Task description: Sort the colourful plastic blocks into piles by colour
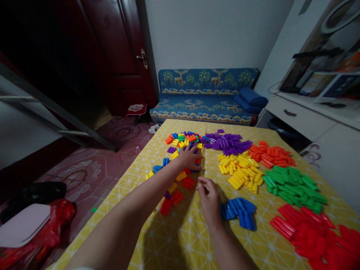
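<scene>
My left hand [189, 157] reaches over the mixed pile of small plastic building pieces [184, 140], its fingers spread and touching the near side of the pile. My right hand [209, 198] is lower, just above the table, with thumb and forefinger drawn together; whatever is between them, if anything, is too small to make out. Beside its wrist lies a group of blue pieces [243, 212]. Loose red pieces [170, 202] and blue pieces [161, 166] are scattered around and below my left forearm, which hides some of them.
Sorted heaps of purple [229, 143], yellow [242, 170], orange [271, 154], green [295, 187] and red pieces [323, 232] line the right of the yellow-clothed table [191, 240]. Behind it is a blue patterned sofa [197, 99]. A white cabinet [323, 146] stands at the right.
</scene>
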`<state>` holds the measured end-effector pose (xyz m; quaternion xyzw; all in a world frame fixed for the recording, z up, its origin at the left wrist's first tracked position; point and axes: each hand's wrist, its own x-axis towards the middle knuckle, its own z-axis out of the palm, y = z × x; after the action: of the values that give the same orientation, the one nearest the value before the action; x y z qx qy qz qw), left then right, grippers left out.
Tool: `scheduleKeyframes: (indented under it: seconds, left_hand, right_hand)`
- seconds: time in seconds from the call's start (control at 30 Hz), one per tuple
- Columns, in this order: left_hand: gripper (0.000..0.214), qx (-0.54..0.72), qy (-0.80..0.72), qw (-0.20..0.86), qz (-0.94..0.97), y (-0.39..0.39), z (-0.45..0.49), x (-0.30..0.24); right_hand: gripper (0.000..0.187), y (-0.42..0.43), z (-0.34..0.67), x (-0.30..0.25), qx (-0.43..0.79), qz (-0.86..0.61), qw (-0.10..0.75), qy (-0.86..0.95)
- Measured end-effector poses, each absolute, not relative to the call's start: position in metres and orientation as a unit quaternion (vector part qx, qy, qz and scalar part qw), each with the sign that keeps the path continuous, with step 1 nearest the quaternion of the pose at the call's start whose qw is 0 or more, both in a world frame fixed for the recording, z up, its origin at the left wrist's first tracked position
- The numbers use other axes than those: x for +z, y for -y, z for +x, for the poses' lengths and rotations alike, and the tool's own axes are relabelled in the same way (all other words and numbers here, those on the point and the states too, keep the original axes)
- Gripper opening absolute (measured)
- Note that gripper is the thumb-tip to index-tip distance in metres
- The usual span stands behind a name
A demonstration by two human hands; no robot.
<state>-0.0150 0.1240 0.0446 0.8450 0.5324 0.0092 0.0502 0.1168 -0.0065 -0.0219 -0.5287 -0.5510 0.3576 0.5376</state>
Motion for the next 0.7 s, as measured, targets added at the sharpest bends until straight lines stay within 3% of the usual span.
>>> scheduleKeyframes:
  seconds: [0.3, 0.43, 0.57, 0.7]
  left_hand:
    - [0.037, 0.039, -0.485, 0.07, 0.871, -0.087, -0.064, 0.057]
    - [0.042, 0.028, -0.505, 0.065, 0.86, -0.06, -0.07, 0.066]
    - [0.057, 0.104, -0.535, 0.048, 0.837, -0.055, -0.058, 0.07]
    - [0.052, 0.1, -0.556, 0.036, 0.824, -0.085, -0.037, 0.062]
  right_hand:
    - [0.031, 0.003, 0.114, -0.027, 0.355, -0.526, 0.548, 0.546]
    - [0.031, 0.003, 0.114, -0.026, 0.353, -0.525, 0.548, 0.548]
    - [0.03, 0.005, 0.115, -0.022, 0.335, -0.524, 0.547, 0.56]
    - [0.029, 0.005, 0.115, -0.023, 0.341, -0.523, 0.547, 0.557]
